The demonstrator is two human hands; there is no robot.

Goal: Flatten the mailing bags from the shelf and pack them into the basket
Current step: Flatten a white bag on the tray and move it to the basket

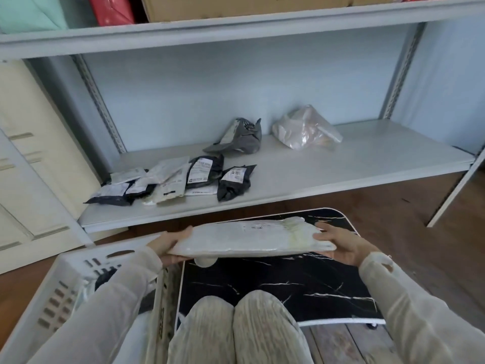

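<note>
A person kneels on a black marbled mat [301, 282], knees [236, 324] together, holding a flat white mailing bag [252, 237] level between both hands. The left hand [170, 245] grips the bag's left end, thumb on top and fingers curled beneath; the right hand [338, 244] grips the right end the same way. A white slotted basket [60, 285] stands just left of the left hand, under that forearm, its contents mostly hidden by the sleeve. Beyond the hands, on the lower board of a pale metal shelf [341, 164], a cluster of black and white bags [173, 179] lies ahead of the left hand, labels up. Farther back sit a crumpled grey bag [238, 139] and, ahead of the right hand, a clear plastic bag [304, 131]. On the upper board, a cardboard box [236, 6], a red parcel [110, 9] and a teal bundle [31, 11] are cut off by the frame's edge.
</note>
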